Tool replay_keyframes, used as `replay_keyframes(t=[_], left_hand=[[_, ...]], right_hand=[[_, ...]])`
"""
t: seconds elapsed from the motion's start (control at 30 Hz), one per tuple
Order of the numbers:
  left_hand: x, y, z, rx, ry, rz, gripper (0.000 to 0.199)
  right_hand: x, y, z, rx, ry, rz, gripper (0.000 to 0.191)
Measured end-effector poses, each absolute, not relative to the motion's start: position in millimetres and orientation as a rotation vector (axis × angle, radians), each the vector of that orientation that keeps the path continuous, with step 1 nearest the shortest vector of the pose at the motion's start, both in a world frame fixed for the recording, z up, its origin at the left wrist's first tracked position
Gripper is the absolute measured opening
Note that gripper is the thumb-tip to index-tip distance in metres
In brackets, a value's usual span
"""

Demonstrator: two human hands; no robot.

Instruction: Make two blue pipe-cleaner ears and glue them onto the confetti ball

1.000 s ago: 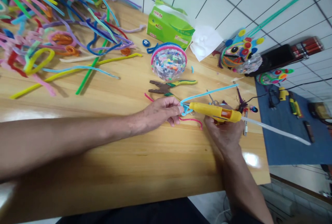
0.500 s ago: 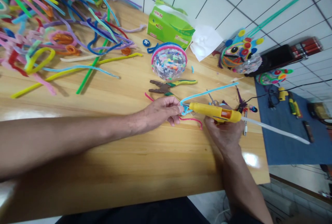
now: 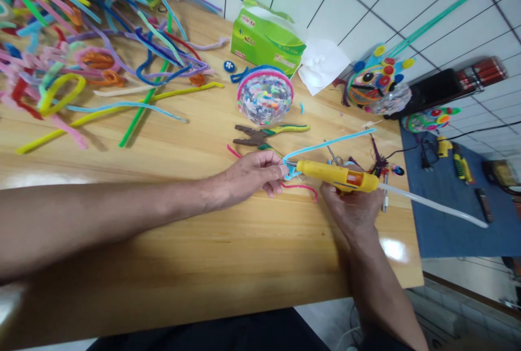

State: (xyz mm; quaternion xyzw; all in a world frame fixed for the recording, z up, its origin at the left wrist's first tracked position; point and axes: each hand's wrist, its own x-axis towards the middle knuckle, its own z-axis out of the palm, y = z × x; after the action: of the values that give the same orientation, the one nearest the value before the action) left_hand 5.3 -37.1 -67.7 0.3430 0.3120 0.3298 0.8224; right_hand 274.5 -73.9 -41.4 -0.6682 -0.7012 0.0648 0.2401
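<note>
My left hand (image 3: 260, 173) pinches a light blue pipe cleaner (image 3: 329, 142), bent into a small shape at the fingertips, with one long end reaching right. In my right hand (image 3: 354, 204) is a yellow hot glue gun (image 3: 337, 173), held sideways. Its nozzle meets the blue bend beside my left fingertips; whether glue is coming out cannot be made out. A clear glue stick (image 3: 435, 207) sticks out of the gun's back. Below the blue piece lies a red pipe cleaner (image 3: 303, 187). Pliers with green and yellow handles (image 3: 254, 136) rest just beyond my left hand.
A clear bowl-shaped piece with colourful filling (image 3: 265, 99) stands behind the pliers, near a green tissue pack (image 3: 266, 39). Many pipe cleaners (image 3: 101, 42) are heaped at the left. Decorated figures (image 3: 378, 82) and a dark flask (image 3: 443, 90) stand at the right, with a cord nearby.
Almost nothing differs. Both hands, the blue pipe cleaner and the glue gun keep their places, with the nozzle still at the bend.
</note>
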Motion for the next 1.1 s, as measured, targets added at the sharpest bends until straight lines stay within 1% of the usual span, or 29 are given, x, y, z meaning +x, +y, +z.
replay_keyframes(t=[0.17, 0.37, 0.53, 0.77, 1.1], left_hand=[[5.8, -37.6, -66.8, 0.719, 0.686, 0.696, 0.018], [6.3, -37.8, -67.2, 0.729, 0.683, 0.697, 0.023], [5.9, -37.8, -66.6, 0.727, 0.679, 0.700, 0.022], [5.8, -36.8, -62.6, 0.720, 0.688, 0.689, 0.018], [7.1, -36.2, -60.7, 0.697, 0.701, 0.688, 0.017]], right_hand=[[275.2, -73.4, -41.7, -1.827, -1.885, 0.175, 0.022], [276.2, -72.3, -43.9, -1.788, -1.892, 0.166, 0.023], [279.3, -71.2, -49.1, -1.743, -1.856, 0.201, 0.025], [280.8, -68.9, -50.0, -1.614, -1.979, -0.054, 0.020], [286.4, -68.3, -56.3, -1.600, -1.965, -0.081, 0.025]])
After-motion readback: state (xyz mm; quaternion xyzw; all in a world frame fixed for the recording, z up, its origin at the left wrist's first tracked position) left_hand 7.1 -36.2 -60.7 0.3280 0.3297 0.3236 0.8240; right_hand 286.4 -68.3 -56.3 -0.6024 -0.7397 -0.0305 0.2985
